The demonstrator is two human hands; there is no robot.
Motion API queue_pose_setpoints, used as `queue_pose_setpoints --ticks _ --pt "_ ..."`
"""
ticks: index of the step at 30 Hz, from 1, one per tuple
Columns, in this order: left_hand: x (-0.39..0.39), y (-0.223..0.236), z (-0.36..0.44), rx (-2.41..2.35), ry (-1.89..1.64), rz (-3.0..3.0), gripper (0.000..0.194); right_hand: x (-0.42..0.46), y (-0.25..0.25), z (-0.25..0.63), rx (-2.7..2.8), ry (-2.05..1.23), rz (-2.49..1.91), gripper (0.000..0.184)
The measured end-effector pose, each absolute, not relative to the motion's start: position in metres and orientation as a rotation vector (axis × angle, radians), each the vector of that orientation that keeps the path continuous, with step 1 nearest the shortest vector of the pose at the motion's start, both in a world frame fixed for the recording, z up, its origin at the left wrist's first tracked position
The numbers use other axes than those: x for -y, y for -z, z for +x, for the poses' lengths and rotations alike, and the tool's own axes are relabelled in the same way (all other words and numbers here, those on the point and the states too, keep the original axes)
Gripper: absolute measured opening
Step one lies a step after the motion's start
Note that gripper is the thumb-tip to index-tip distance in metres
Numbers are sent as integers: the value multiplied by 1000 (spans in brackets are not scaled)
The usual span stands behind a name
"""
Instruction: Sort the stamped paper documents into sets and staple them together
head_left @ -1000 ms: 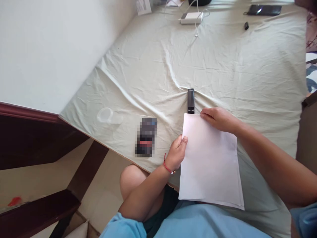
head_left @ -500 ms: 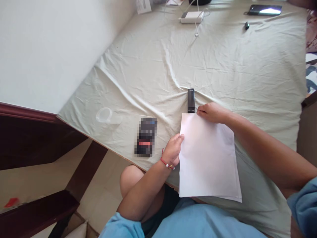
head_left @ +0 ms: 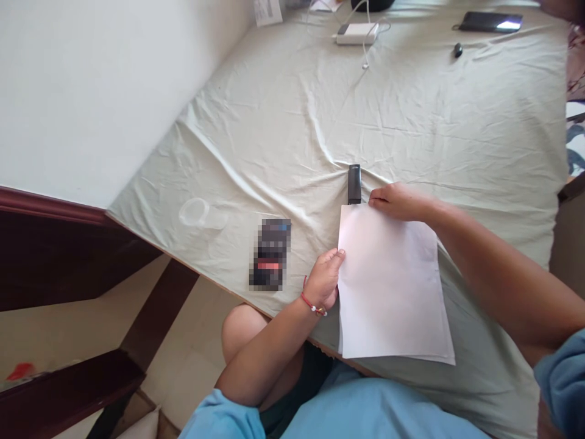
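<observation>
A small stack of white paper sheets [head_left: 390,286] lies over the near edge of the cloth-covered table, its lower right corners slightly fanned. My left hand [head_left: 325,277] grips the left edge, thumb on top and fingers underneath. At the top edge, my right hand [head_left: 395,201] pinches the sheets between thumb and fingers. Just left of those fingertips stands a black stapler [head_left: 354,183], pointing towards me; its near end meets the top left of the paper and is partly hidden by it.
Left of the paper lies a dark pixelated item [head_left: 270,254], with a clear plastic container [head_left: 194,212] beyond it. At the back are a white power adapter [head_left: 357,34] with cables, a phone [head_left: 490,22] and a small black object [head_left: 457,50]. A wall [head_left: 91,91] borders the left.
Both hands have shifted the sheets slightly right and away from me. The paper's top edge now covers the stapler's near tip, which showed before.
</observation>
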State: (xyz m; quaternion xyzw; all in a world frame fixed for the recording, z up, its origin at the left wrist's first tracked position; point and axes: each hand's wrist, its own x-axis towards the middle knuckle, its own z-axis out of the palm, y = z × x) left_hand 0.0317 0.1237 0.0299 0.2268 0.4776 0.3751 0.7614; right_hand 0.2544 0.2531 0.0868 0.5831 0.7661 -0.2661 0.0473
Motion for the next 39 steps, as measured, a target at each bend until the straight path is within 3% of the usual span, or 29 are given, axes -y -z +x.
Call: queue_pose_setpoints --ticks 7,11,17,27,33,39 --pt "-132 -31 38 -1006 -806 499 64 -265 -71 259 -2348 742 1797 35" --pt "-136 -29 39 -1026 -788 508 62 -259 -71 257 -2379 679 1860 36" --pt "-135 -29 39 -1049 -785 498 57 -236 -66 248 -2934 290 1842 49" --pt "-135 -27 41 -1047 -807 476 51 -226 -49 239 -2888 228 1756 66" --pt "-124 -29 37 -1042 -824 544 53 -221 -51 238 -2860 299 1946 52" --pt "-102 -38 24 -1070 -725 857 52 -180 -64 272 -2770 201 2548 45"
